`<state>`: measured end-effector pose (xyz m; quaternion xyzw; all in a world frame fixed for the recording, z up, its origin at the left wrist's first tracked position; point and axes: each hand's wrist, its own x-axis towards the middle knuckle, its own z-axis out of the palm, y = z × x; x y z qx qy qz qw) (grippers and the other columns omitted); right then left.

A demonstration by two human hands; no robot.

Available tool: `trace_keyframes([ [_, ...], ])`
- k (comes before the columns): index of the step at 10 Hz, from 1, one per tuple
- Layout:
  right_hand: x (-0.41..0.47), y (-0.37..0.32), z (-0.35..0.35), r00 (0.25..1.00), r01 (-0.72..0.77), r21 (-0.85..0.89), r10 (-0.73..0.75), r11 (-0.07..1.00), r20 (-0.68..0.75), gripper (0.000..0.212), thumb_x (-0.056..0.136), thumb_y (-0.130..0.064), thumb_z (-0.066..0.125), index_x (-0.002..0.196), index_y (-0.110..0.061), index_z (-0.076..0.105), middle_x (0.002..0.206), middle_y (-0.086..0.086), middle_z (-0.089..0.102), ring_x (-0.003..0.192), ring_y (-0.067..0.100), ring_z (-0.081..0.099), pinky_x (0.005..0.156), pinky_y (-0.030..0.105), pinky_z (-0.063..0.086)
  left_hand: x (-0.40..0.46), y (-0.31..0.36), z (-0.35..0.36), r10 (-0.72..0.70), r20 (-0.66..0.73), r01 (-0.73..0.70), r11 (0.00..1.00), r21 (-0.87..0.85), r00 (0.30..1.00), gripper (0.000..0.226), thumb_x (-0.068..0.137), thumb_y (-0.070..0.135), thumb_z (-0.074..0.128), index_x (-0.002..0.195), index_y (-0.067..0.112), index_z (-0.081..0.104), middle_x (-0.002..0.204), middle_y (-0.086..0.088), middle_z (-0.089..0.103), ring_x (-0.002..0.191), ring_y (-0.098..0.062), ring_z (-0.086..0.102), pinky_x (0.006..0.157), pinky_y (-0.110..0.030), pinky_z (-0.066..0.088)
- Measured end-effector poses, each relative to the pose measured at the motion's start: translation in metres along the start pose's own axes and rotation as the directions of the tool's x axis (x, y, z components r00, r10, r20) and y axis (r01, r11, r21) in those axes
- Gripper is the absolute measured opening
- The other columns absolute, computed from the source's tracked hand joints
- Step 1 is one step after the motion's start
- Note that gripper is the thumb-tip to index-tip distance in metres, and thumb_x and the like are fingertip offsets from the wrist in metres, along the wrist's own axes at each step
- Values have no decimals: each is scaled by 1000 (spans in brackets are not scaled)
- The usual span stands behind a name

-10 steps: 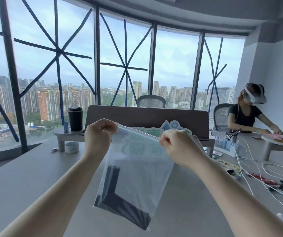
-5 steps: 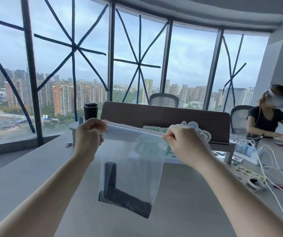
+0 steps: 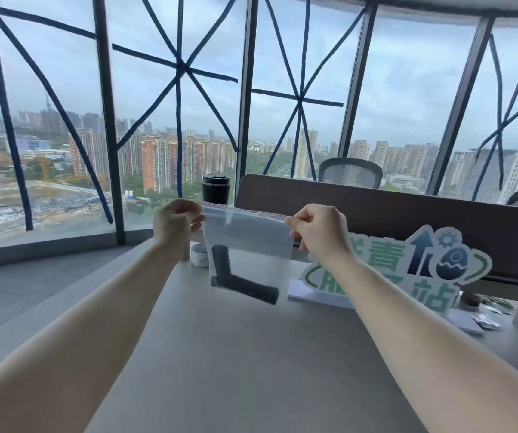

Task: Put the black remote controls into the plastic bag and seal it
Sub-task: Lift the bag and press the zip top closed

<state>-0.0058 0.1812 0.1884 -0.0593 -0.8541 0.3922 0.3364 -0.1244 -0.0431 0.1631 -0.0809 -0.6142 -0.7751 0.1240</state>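
A clear plastic bag (image 3: 251, 242) with a red zip line hangs in the air above the grey table (image 3: 245, 354). My left hand (image 3: 175, 221) pinches its top left corner and my right hand (image 3: 320, 231) pinches its top right corner, with the top edge stretched straight between them. Inside the bag lie two black remote controls: one (image 3: 221, 259) stands upright at the left, the other (image 3: 248, 287) lies along the bottom, so together they make an L shape.
A brown desk divider (image 3: 407, 220) stands behind the bag with a green and white sign (image 3: 407, 267) leaning on it. A black cup (image 3: 215, 189) and a white tape roll (image 3: 199, 255) sit at the back left. Papers lie at the right edge.
The view has turned left and up, so the seated person at the right is out of sight. My arms have stretched further out and the bag is held higher, its top edge pulled flatter.
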Motion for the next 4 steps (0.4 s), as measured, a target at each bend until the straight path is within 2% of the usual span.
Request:
trace_keyframes([
  [1,-25,25,32,992,-40,-12,41,999,118,22,82,-22,72,66,-9,66,60,3,71,36,13,54,48,33,53,-2,-40,-28,-62,-24,63,997,46,998,18,83,-2,61,73,11,67,76,-10,67,79,-28,65,79,-35,57],
  [2,-58,45,52,962,-107,-58,118,993,245,22,84,-22,71,70,-6,67,65,5,74,33,12,52,45,22,46,-28,-76,-52,-113,-23,114,990,80,993,19,85,-2,59,72,10,65,80,-13,64,79,-27,62,75,-28,56],
  [3,-89,53,58,896,-162,-86,183,983,403,15,85,-23,70,79,-9,69,70,6,76,36,13,53,43,18,43,-56,-100,-71,-169,-8,169,978,126,986,17,87,0,58,73,8,62,75,-14,61,80,-30,59,78,-34,52],
  [4,-117,56,37,860,-199,-31,190,980,473,10,87,-25,67,89,-15,69,76,6,77,40,17,56,44,20,45,-89,-109,-91,-175,-7,171,951,259,985,10,87,4,58,85,6,68,76,-11,63,80,-28,58,77,-39,49],
])
